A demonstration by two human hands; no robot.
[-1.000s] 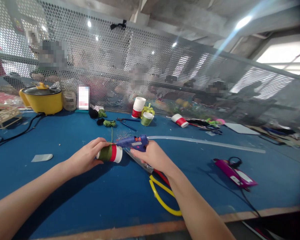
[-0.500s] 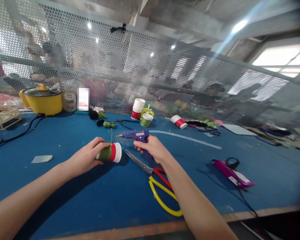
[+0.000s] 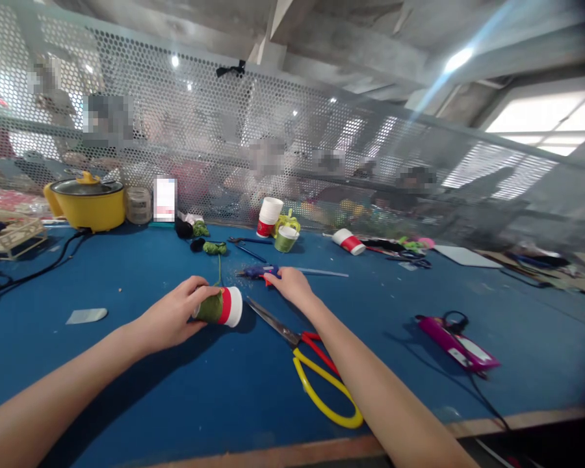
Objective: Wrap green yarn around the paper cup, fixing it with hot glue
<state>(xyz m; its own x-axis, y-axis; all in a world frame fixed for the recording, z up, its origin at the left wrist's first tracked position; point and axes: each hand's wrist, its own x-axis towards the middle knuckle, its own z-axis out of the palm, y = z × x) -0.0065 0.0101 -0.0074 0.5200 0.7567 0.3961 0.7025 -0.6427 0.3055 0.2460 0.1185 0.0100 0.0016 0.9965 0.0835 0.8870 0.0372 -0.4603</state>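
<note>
My left hand (image 3: pixel 171 314) is closed round a paper cup (image 3: pixel 220 307) lying on its side on the blue table (image 3: pixel 127 273); the cup is partly wound in green yarn, with a red band and a white rim. A green yarn strand runs from it to a small ball of yarn (image 3: pixel 214 247). My right hand (image 3: pixel 289 286) rests on the blue glue gun (image 3: pixel 259 272), which lies on the table with a clear glue stick (image 3: pixel 322 272) at its back. The fingers curl over the gun's grip.
Scissors with red and yellow handles (image 3: pixel 307 357) lie between my arms. A yellow cooking pot (image 3: pixel 88 202), stacked cups (image 3: pixel 270 213), a tipped cup (image 3: pixel 349 241) and a purple device with cable (image 3: pixel 455 344) lie about. A perforated metal screen (image 3: pixel 322 130) backs the table, with people behind it.
My right hand moved the glue gun away from the cup and laid it down farther back on the table. The left hand kept hold of the cup.
</note>
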